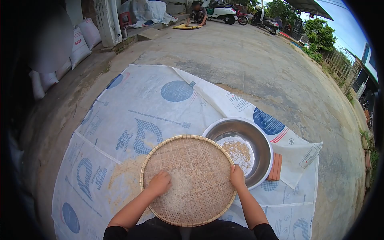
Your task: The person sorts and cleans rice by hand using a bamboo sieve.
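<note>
A round woven bamboo winnowing tray [200,160] is held over my lap, with pale grains, apparently rice [178,192], spread over its middle and lower left. My right hand [237,176] grips the right rim, thumb on top. Inside the tray at the left, my left hand [160,183] is lowered onto the surface beside the grains, its fingers curled; what they hold, if anything, is hidden. Just beyond the tray's right edge stands a metal basin [262,160], partly covered by it, with white and tan grains [238,154] on its bottom.
A printed white tarp [120,108] lies under everything, with tan husks [124,180] scattered left of the tray. Bricks [275,167] touch the basin's right side. White sacks [80,48] stand at far left. Another person [198,14] crouches in the distance near parked scooters [222,14].
</note>
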Available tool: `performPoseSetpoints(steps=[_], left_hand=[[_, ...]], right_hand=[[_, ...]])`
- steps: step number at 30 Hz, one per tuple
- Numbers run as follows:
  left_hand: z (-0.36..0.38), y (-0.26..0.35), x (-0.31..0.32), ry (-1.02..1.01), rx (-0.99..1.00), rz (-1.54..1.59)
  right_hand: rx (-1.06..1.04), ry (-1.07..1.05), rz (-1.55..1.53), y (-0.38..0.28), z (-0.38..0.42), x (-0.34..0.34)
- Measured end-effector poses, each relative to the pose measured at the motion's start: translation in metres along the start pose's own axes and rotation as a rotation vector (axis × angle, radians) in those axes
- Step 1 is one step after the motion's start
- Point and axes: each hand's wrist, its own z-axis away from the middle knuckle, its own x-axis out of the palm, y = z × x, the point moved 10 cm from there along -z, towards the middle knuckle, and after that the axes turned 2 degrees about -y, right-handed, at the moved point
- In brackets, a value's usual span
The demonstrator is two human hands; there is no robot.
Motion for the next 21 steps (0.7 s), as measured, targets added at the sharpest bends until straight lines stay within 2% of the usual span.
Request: performPoseSetpoints(steps=[7, 12, 19, 21], left_hand=[[0.001, 0.005, -0.012, 0.068, 0.018, 0.053], [0.0, -0.002, -0.006, -0.03, -0.068, 0.142], [-0.005, -0.003, -0.012, -0.011, -0.077, 0.188], [-0.015, 0.002, -0.016, -0.038, -0.045, 0.108]], right_hand=[[-0.003, -0.001, 0.001, 0.002, -0.001, 0.002], [0.001, -0.007, -0.001, 0.003, -0.002, 0.004], [0.007, -0.011, -0.003, 0.001, -0.001, 0.001], [0.012, -0.009, 0.001, 0.002, -0.001, 0.002]])
